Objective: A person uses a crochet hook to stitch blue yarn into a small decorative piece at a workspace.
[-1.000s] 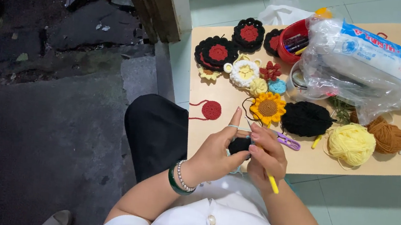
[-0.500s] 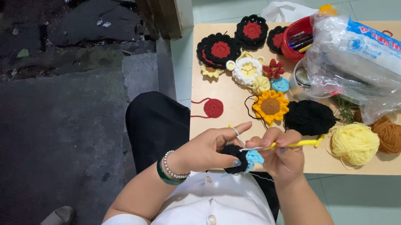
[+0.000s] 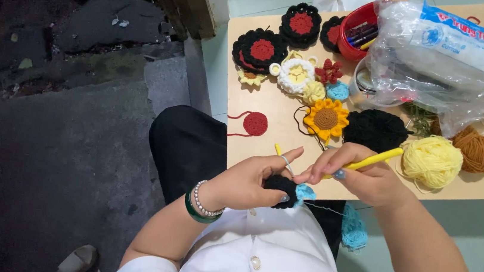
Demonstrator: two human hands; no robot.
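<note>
Black crochet piece point(image 3: 280, 189) with a light-blue edge sits pinched in my left hand point(image 3: 249, 182), over my lap just short of the tabletop point(image 3: 264, 150) edge. My right hand point(image 3: 363, 179) is closed in a firm grip on the yellow crochet hook point(image 3: 371, 161), whose long axis runs up-right to down-left with the tip pointing at the piece from its right, fingertips of both hands almost touching. Light-blue yarn point(image 3: 354, 227) hangs below; sunflower point(image 3: 326, 118) and yellow yarn ball point(image 3: 431, 162) lie on the tabletop beyond.
</note>
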